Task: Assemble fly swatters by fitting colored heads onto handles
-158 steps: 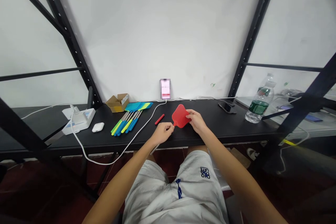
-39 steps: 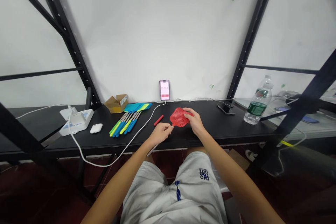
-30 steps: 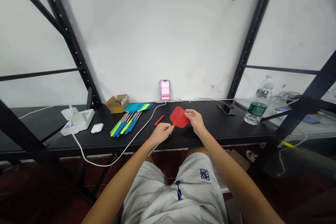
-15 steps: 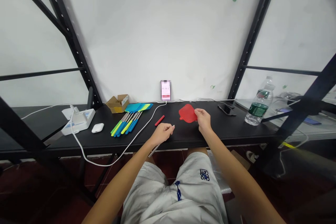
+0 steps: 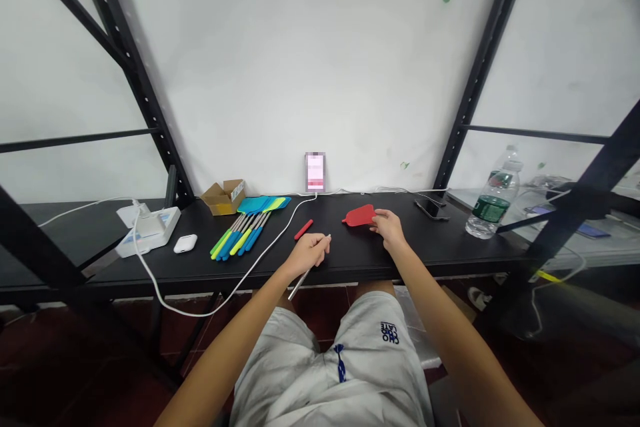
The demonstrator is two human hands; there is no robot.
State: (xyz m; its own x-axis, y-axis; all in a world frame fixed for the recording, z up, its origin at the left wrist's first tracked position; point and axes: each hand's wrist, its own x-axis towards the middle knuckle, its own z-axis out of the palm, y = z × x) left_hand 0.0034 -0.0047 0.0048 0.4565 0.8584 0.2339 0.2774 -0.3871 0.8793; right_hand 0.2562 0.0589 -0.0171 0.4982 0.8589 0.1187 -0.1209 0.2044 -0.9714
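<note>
Gripping thin metal rod [image 5: 300,285] in curled left-hand fingers [image 5: 320,247]; right-hand fingers [image 5: 379,215] touching light, bendy red plastic swatter head [image 5: 359,215], grip unclear; best taken at edge.

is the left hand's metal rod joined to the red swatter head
No, the metal rod in the left hand ends apart from the red swatter head at the right hand.

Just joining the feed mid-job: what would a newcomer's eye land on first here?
The red plastic fly swatter head stands out first, lying on the black bench with the right hand at its edge. To its left, the left hand grips a thin metal rod. Farther left lies a fanned row of green and blue gripped swatter handles.
</note>
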